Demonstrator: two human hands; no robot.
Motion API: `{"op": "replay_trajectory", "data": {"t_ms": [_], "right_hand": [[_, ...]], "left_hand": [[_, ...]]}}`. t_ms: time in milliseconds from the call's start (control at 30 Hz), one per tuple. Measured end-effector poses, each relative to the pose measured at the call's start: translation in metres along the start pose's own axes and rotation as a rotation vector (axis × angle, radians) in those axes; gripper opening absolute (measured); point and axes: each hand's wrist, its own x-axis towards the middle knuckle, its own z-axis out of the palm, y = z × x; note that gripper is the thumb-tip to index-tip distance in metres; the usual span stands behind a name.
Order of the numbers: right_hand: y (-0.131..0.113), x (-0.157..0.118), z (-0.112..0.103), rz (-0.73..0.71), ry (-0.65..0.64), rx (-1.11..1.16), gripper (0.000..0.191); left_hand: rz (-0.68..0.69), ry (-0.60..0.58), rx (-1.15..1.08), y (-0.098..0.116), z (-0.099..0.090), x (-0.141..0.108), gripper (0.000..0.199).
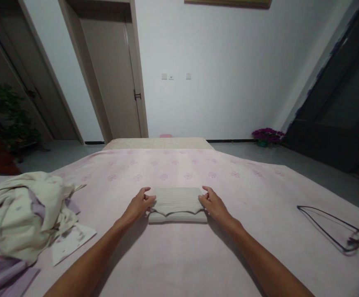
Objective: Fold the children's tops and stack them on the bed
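Observation:
A light grey ribbed cloth (179,200), folded into a flat rectangle, lies on the pink flowered sheet in the middle of the view. Its front shows a wavy edge over a lower folded layer. At its left side, my left hand (142,202) pinches the cloth's edge between thumb and fingers. My right hand (211,202) grips the opposite edge in the same way, its index finger raised a little above the thumb. Some fingertips of both hands are hidden beside the cloth.
Crumpled cream and purple clothes (27,210) are heaped at the left, beside a white card (73,242). A dark wire hanger (329,227) lies at the right. The pink sheet (179,264) covers a wide surface. Purple flowers (268,135) stand on the floor beyond.

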Motion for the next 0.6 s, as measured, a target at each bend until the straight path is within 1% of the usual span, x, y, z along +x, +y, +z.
{"op": "replay_trajectory", "data": {"t_ms": [67,167,200,233,267,300,333,367,400,467,533,600], "right_hand": [[0.0,-0.006,0.006,-0.035,-0.009,-0.068,0.053],[-0.001,-0.012,0.005,-0.049,-0.012,-0.167,0.05],[-0.004,-0.013,0.002,-0.055,0.005,-0.218,0.049],[-0.008,-0.015,0.0,-0.075,0.031,-0.281,0.048],[-0.013,-0.016,-0.002,-0.116,0.064,-0.348,0.047],[-0.018,-0.019,-0.003,-0.18,0.09,-0.412,0.048],[-0.024,-0.021,-0.003,-0.259,0.093,-0.466,0.049],[-0.028,-0.025,-0.001,-0.34,0.066,-0.505,0.051],[-0.032,-0.028,0.002,-0.415,0.01,-0.531,0.053],[-0.037,-0.037,0.009,-0.521,-0.148,-0.555,0.057],[-0.04,-0.046,0.013,-0.54,-0.269,-0.551,0.059],[-0.044,-0.056,0.012,-0.507,-0.291,-0.501,0.057]], "left_hand": [[0.062,-0.004,0.083,-0.008,0.003,0.001,0.063],[0.047,-0.032,0.172,-0.013,0.003,-0.004,0.06],[0.052,-0.008,0.212,-0.011,0.002,-0.007,0.06],[0.095,0.031,0.261,-0.008,0.0,-0.01,0.058],[0.178,0.073,0.313,-0.003,-0.001,-0.014,0.055],[0.293,0.103,0.36,0.002,-0.001,-0.018,0.051],[0.423,0.105,0.399,0.008,0.0,-0.023,0.047],[0.55,0.074,0.436,0.014,0.001,-0.028,0.044],[0.656,0.015,0.477,0.018,0.003,-0.033,0.043],[0.792,-0.098,0.583,0.023,0.009,-0.042,0.043],[0.862,-0.149,0.691,0.023,0.015,-0.049,0.04],[0.884,-0.146,0.759,0.021,0.019,-0.052,0.037]]}}
